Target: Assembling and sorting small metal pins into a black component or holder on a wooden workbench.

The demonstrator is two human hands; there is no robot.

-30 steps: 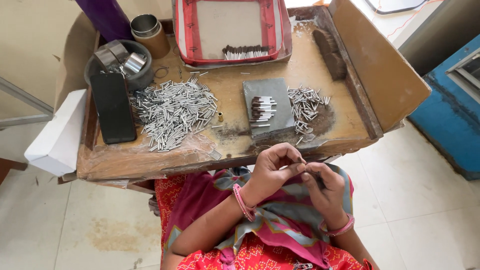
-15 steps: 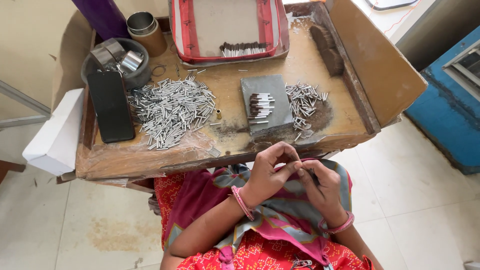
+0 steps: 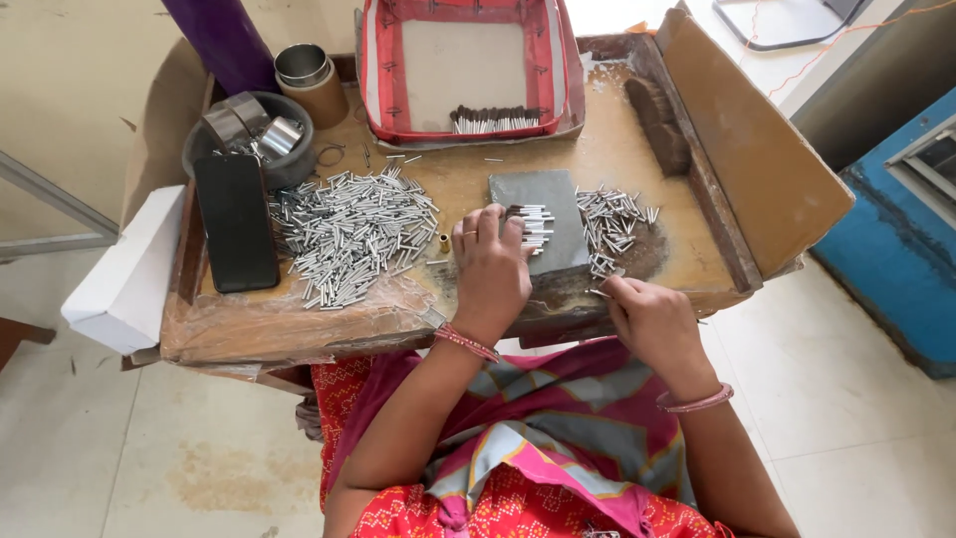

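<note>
Nearest to us, our right hand [image 3: 652,317] rests at the front edge of the wooden table [image 3: 478,184]. Its fingers are curled and they pinch one thin metal pin [image 3: 600,293] at the tips. Our left hand [image 3: 490,264] lies a little further in, palm down, with the fingers half spread. The fingertips touch a small bundle of dark-tipped sticks [image 3: 531,221] that lies on the grey stone slab [image 3: 543,234]; we cannot tell if they grip any stick. Just right of the slab is a small heap of pins [image 3: 612,221], and left of the hand a big heap of metal tubes [image 3: 354,234]. Further left lies a black phone [image 3: 236,221]. At the far side stands a red tray [image 3: 463,68] with one row of finished sticks [image 3: 495,121].
</note>
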